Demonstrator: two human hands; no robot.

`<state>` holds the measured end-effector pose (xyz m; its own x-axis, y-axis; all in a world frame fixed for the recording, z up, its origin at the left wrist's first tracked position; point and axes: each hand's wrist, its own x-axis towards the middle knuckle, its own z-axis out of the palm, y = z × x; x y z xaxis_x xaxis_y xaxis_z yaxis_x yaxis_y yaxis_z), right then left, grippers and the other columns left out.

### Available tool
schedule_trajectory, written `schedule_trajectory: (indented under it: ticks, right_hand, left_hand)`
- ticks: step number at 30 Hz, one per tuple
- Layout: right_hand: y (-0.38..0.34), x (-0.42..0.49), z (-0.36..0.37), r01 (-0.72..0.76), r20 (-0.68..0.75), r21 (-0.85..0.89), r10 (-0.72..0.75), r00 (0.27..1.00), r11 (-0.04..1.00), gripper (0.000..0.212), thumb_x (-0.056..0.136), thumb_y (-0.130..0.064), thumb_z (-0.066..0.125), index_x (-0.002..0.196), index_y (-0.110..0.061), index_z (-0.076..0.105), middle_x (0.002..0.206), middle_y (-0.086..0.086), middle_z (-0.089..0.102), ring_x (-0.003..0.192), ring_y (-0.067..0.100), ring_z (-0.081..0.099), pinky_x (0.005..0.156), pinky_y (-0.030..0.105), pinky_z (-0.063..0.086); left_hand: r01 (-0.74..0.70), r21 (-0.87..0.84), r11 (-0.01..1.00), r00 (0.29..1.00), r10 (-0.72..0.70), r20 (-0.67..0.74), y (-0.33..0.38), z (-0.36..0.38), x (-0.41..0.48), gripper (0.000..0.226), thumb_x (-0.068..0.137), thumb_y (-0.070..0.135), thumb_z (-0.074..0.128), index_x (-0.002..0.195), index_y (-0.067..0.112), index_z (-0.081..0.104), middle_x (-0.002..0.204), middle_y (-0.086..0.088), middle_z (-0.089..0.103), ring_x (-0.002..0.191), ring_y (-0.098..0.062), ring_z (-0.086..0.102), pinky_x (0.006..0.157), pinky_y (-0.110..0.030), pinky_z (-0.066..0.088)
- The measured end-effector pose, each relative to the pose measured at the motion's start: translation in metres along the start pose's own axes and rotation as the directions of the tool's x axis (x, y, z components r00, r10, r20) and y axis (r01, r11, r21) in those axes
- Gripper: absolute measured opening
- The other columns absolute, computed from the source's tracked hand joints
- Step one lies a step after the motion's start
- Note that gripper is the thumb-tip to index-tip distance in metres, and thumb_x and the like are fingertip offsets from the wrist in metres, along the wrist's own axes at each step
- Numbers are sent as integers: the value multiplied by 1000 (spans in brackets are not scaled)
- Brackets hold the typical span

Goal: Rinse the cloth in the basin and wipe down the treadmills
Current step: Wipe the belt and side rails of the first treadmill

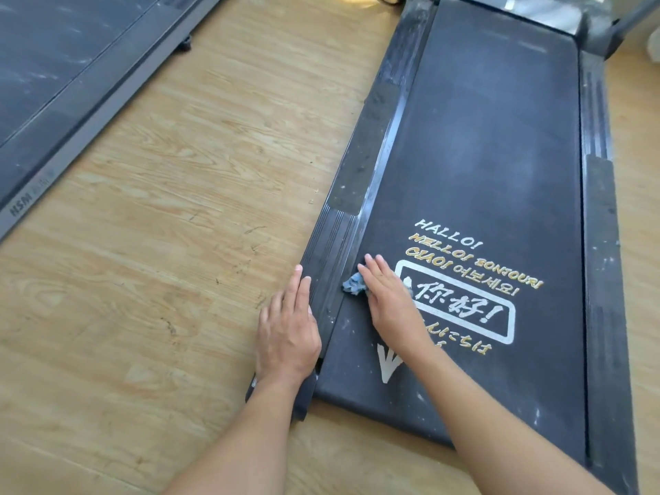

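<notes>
**Cloth pressed flat on belt**

Right hand, lower centre: fingers straight, close together, pressing the blue cloth onto the treadmill belt beside its left rail. The cloth is bunched and shows left of the fingers. Left hand just left: fingers straight, together, flat along the rail's outer edge by the floor. Second treadmill upper left.

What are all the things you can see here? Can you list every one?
treadmill: one, black, on the right
second treadmill: one, dark grey, top left, partly in view
words: one patch, white and gold, printed on the treadmill
cloth: one, blue-grey, bunched on the treadmill near its left edge
floor: one, light wood, between the treadmills
left hand: one, flat on the treadmill's left edge
right hand: one, pressing flat on the cloth
</notes>
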<state>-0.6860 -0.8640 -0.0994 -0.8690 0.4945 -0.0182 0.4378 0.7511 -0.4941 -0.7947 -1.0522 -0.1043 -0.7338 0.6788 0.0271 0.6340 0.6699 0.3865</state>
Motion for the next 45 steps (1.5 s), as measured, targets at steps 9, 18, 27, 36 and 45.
schedule_trajectory:
  ticks: [9,18,27,36,45]
  right_hand:
    - [18,82,-17,-146,-32,-84,144,989,986,44,111,-21,44,153,-10,48,168,10,31,158,35,17,128,49,16]
    - [-53,-46,47,-61,-14,33,61,998,998,58,106,-5,37,163,-14,29,173,-3,14,161,16,-5,130,37,2]
    - [-71,-117,45,157,89,-79,-150,985,984,46,100,-21,49,145,-28,56,159,-10,47,152,20,37,120,36,35]
    - [-78,-98,-22,-89,96,162,74,993,983,24,88,-9,66,100,-28,75,90,-12,73,83,3,61,72,27,54]
    - [-54,-88,-74,-550,179,570,561,808,610,36,98,-6,63,125,-28,66,122,-13,70,106,-12,65,101,24,53]
  left_hand:
    - [1,9,1000,1000,-1,-13,0,1,3,57,102,25,36,157,13,47,174,4,29,120,-27,60,96,-45,52]
    - [3,10,1000,1000,-3,-14,1,3,4,57,101,23,40,156,13,47,174,3,31,120,-28,62,92,-45,51]
    - [-6,-3,1000,1000,6,-8,1,1,3,56,101,22,39,156,12,48,174,2,32,119,-29,63,92,-47,53]
    - [-2,-9,1000,1000,2,-3,2,-1,5,57,101,22,38,157,13,45,174,2,30,118,-30,61,94,-47,52]
    - [-4,-20,1000,1000,4,-11,0,1,3,56,100,21,42,156,13,45,175,2,30,117,-32,61,95,-48,51]
